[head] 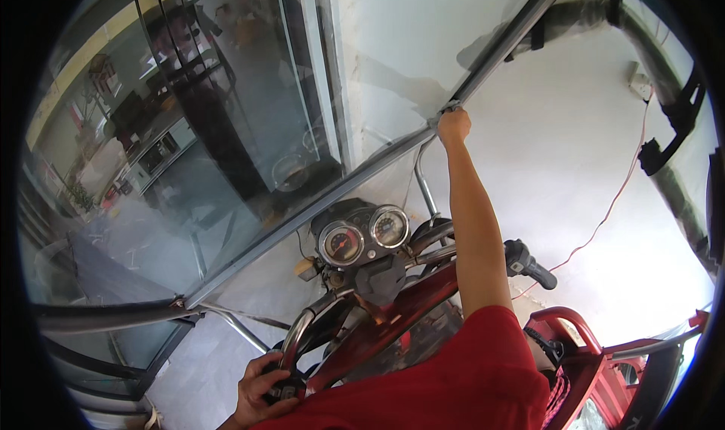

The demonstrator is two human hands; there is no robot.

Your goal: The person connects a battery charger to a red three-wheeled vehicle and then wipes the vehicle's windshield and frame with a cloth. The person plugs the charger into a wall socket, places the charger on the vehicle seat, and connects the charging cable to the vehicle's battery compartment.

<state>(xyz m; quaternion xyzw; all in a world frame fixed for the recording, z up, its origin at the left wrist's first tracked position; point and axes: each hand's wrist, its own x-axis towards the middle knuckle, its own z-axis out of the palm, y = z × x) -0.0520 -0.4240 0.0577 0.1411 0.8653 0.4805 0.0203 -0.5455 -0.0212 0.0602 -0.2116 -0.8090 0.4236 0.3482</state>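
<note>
My left hand (263, 387) is wrapped around the left handlebar end (289, 389), its fingers over the black switch housing. With my right arm stretched forward, my right hand (455, 125) is a fist against the grey metal bar (317, 208) that frames the clear windshield (391, 62). A small grey thing (451, 106) shows at its fingers; whether it is a cloth or part of the frame I cannot tell. Between my arms sit two round gauges (365, 234) and the red fuel tank (413, 300) of a motor tricycle. The right handlebar grip (541, 274) stands free of my hand.
Dark tubular framing (679, 186) curves along the right. A red-and-white wire (600, 226) hangs down the white wall from a socket box (640, 82). Behind me at the right is a red metal rail (572, 317). A glass door (226, 90) with reflections lies beyond the windshield.
</note>
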